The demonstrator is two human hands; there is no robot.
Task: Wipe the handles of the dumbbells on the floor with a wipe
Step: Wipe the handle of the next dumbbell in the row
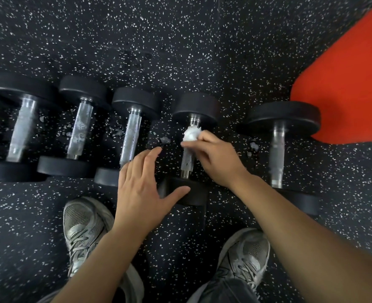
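Pinching wipe [191, 134] on fourth dumbbell handle [187, 159], right hand [219, 159]; left hand [142, 189] spread.

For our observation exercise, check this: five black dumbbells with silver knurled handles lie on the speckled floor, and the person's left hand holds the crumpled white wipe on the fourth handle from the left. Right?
Not quite. The head view shows the right hand pinching the crumpled white wipe on the fourth dumbbell's silver knurled handle; the left hand is open and holds nothing.
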